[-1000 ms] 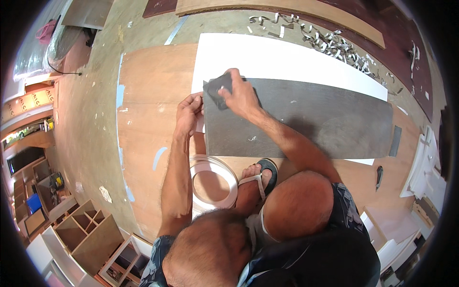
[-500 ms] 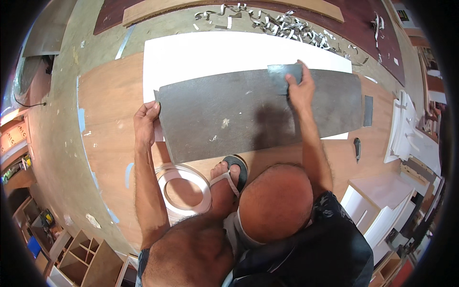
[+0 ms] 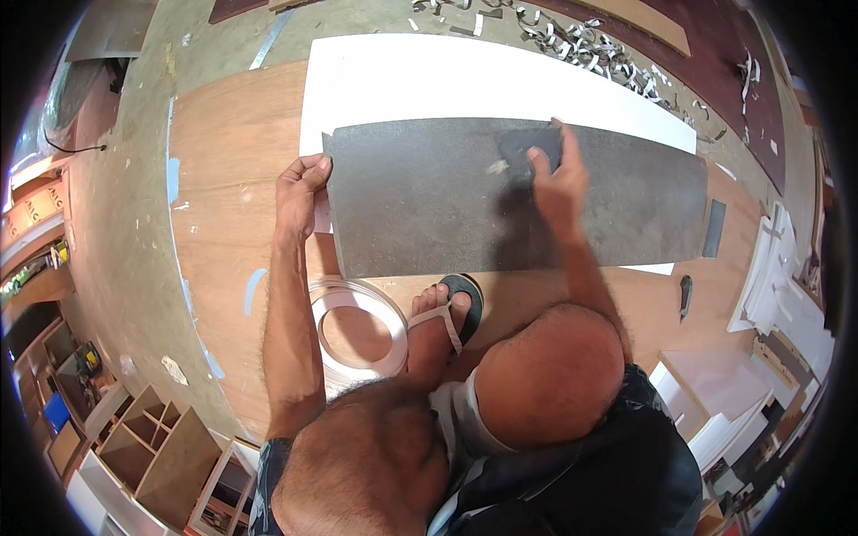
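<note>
My left hand point(image 3: 302, 196) pinches the left end of a long dark grey panel point(image 3: 420, 205) between thumb and fingers. In my right hand point(image 3: 561, 183) is a small dark flat square piece point(image 3: 518, 147), held near the panel's far edge, right of its middle. A pale speck lies by that piece. Beneath the panel, a larger white sheet point(image 3: 483, 80) shows along the far side and at the near right corner. Close to my left forearm sits a coil of white edging strip point(image 3: 400, 344), next to my sandalled foot point(image 3: 438, 317).
A utility knife point(image 3: 685, 295) and a small grey strip point(image 3: 713, 229) lie at the right on the brown plywood point(image 3: 232, 205). Curled offcuts point(image 3: 599, 54) litter the floor at the far right. White boards point(image 3: 764, 277) stand at the right, a wooden compartment box point(image 3: 152, 447) at the lower left.
The small square piece has come nearer, from overlapping the panel's far edge to lying within its outline. My left hand keeps its hold at the left end. The whole view has shifted.
</note>
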Motion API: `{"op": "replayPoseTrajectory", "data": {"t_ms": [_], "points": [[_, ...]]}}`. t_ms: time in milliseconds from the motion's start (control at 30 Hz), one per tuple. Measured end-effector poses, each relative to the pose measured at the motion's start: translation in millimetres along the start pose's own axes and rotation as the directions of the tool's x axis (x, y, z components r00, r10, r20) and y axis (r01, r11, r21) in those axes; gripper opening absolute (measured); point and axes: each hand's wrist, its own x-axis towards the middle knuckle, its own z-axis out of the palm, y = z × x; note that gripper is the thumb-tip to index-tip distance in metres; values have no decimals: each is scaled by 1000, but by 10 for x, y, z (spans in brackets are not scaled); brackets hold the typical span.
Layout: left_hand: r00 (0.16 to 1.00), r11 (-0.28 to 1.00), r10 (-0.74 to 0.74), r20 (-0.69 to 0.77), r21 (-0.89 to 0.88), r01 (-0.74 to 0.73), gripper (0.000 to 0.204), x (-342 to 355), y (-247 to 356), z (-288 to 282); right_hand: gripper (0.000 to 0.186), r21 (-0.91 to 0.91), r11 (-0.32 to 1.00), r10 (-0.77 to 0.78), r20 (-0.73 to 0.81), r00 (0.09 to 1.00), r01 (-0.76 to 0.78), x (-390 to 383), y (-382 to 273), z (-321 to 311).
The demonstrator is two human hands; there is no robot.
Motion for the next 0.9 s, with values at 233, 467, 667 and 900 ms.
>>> {"op": "replayPoseTrajectory", "data": {"t_ms": [233,467,667,900], "points": [[1000,1000,8,1,-23,-8,22,-52,28,35,56,355,933,-240,498,833,56,-900,-183,661],[823,848,467,-322,426,-315,36,-508,115,267,56,322,944,-78,441,894,-76,-416,-224,242],[969,894,203,139,376,-242,32,-1318,44,894,56,426,864,110,362,926,-269,-611,-299,496],[885,781,376,-275,608,-143,29,-1079,49,108,51,185,980,85,-91,992,-67,-11,-93,249]]}}
